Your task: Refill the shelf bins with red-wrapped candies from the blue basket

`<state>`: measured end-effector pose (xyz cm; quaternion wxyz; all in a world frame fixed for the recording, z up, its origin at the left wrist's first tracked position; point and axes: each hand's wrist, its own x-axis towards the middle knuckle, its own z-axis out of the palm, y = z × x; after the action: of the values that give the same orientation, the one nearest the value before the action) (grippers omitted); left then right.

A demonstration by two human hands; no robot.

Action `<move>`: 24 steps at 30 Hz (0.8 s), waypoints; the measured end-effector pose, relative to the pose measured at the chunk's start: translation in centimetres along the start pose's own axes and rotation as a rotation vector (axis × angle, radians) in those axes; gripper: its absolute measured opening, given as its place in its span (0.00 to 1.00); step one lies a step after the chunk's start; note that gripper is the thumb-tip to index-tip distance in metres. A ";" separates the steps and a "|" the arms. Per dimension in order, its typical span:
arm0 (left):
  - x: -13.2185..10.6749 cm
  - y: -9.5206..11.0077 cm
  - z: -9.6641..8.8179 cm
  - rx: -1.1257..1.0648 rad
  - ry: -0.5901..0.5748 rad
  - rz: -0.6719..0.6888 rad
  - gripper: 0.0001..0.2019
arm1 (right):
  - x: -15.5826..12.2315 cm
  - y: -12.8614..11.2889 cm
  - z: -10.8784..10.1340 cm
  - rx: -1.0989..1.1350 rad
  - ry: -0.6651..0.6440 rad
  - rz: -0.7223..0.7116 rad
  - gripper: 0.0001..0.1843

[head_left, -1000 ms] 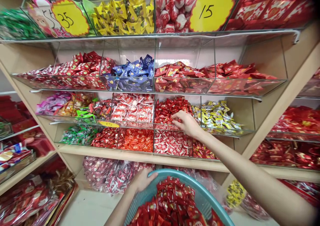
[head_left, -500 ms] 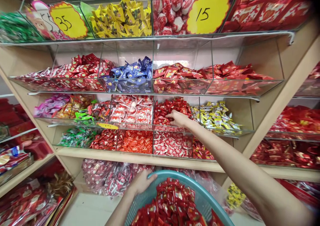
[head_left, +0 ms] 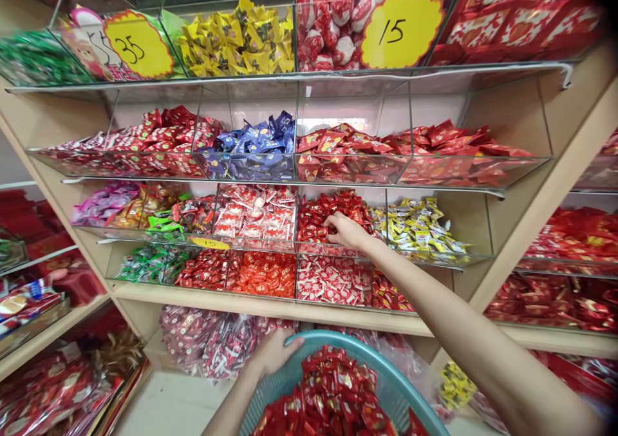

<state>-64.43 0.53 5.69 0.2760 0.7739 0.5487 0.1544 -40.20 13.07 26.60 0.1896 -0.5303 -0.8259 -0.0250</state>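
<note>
My left hand point(head_left: 274, 351) is closed around the rim of a teal plastic basket point(head_left: 403, 384), thumb along the edge. Inside the basket lies a heap of red-wrapped candies point(head_left: 333, 391). My right hand point(head_left: 348, 232) reaches over the clear front of a shelf bin and touches the red-wrapped candies point(head_left: 316, 210) there. Its fingers are curled together among the wrappers, and whatever they pinch is hidden. Right of that bin are yellow-and-white wrapped candies point(head_left: 420, 223); to its left are red-and-white packets point(head_left: 246, 210).
Clear dividers point(head_left: 296, 133) and a white rail point(head_left: 434, 73) run across the shelves above my right hand. Below it, a wooden ledge point(head_left: 270, 302) crosses above the basket. Bagged candies point(head_left: 207, 339) sit under the ledge. Yellow price signs point(head_left: 403, 30) hang at the top.
My right hand's fingers have curled in from a more stretched pose, staying at the same bin. The left hand and basket have hardly moved.
</note>
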 end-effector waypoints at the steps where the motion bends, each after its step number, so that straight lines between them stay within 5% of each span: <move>1: 0.0 -0.1 0.0 -0.002 -0.002 0.005 0.26 | -0.1 0.0 -0.1 0.003 0.011 -0.006 0.16; 9: 0.1 -0.6 0.1 0.008 -0.013 -0.011 0.28 | -2.1 1.0 -2.1 0.013 0.140 -0.121 0.13; 15: 0.4 -0.5 0.2 -0.010 -0.029 0.035 0.28 | -8.3 0.5 -4.2 0.245 0.341 -0.182 0.12; 18: 0.5 -0.6 0.4 -0.033 -0.034 0.033 0.28 | -13.2 -0.9 -1.6 0.414 0.263 -0.221 0.10; 24: 0.3 -0.5 0.4 -0.024 -0.029 0.012 0.29 | -21.5 -1.9 8.6 0.583 -0.126 -0.043 0.09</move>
<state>-64.51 0.85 5.04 0.2921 0.7760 0.5382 0.1513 -36.48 -4.35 11.62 0.2815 -0.4365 -0.8195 0.2422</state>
